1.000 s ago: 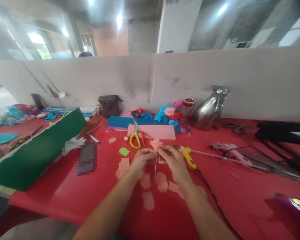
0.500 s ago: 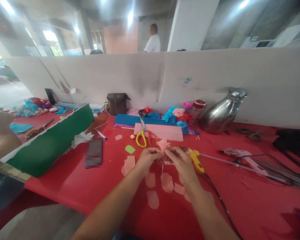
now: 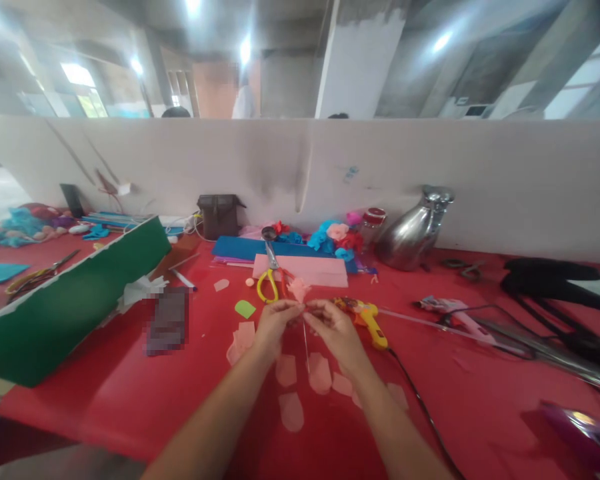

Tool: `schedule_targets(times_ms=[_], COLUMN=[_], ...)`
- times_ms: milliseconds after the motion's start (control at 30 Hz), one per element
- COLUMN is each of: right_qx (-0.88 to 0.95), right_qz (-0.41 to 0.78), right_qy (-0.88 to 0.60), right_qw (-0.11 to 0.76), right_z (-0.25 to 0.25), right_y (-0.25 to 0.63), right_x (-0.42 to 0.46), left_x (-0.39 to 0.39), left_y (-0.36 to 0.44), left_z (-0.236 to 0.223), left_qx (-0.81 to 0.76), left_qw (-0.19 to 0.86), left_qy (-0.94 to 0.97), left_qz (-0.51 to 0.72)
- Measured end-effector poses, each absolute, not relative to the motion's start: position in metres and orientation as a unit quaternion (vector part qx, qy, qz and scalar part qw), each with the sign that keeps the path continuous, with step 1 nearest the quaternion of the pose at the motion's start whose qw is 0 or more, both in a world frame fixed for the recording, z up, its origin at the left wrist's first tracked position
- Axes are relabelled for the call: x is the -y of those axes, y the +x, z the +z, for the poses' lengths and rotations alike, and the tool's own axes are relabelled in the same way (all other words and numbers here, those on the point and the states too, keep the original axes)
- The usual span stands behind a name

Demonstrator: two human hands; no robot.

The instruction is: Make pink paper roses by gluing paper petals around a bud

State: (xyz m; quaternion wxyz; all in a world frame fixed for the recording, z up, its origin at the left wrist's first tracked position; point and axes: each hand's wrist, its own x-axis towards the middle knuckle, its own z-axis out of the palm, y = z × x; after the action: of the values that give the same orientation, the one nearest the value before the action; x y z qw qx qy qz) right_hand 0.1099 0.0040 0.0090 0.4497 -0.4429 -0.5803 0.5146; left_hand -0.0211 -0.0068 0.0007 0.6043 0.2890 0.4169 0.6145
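Between my two hands stands a pink paper flower (image 3: 299,289) on a thin stem (image 3: 307,343) that points down toward the table. My left hand (image 3: 276,323) pinches the flower's base from the left. From the other side, the fingers of my right hand (image 3: 334,328) are closed on the same base; the exact grip is partly hidden. Under my hands lie several pink paper petals (image 3: 292,411), rounded at one end. Just beyond the flower are scissors (image 3: 268,285) with yellow and red handles. A yellow glue gun (image 3: 373,323) rests right of my right hand.
A green board (image 3: 80,307) stands on edge at the left, near a dark pixelated object (image 3: 167,320). Folded pink paper (image 3: 305,269), colourful paper flowers (image 3: 337,233) and a metal jug (image 3: 413,230) are at the back. A pink glue gun (image 3: 463,319) and cords lie right.
The camera view swung right, then back left. My hands stay together at the flower, now slightly lower on its base. In the background, a person in white has moved left.
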Motion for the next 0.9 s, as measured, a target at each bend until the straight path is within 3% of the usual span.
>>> schedule_targets(times_ms=[267,667,900], right_qx=[0.613,0.552,0.442], right_qz=[0.498,0.582,0.63], right_qy=[-0.423,-0.417,-0.426], right_qw=[0.445,0.428,0.475], right_z=[0.0,0.013,0.016], right_y=[0.109,0.108,0.112], right_x=[-0.005,0.001,0.0], left_x=[0.007,0.006,0.004], left_y=[-0.02,-0.025,-0.032], left_z=[0.0,-0.002,0.003], left_qx=[-0.392,-0.341,-0.402], left_qw=[0.62,0.653,0.617], left_qy=[0.261,0.31,0.242], left_qz=[0.628,0.601,0.632])
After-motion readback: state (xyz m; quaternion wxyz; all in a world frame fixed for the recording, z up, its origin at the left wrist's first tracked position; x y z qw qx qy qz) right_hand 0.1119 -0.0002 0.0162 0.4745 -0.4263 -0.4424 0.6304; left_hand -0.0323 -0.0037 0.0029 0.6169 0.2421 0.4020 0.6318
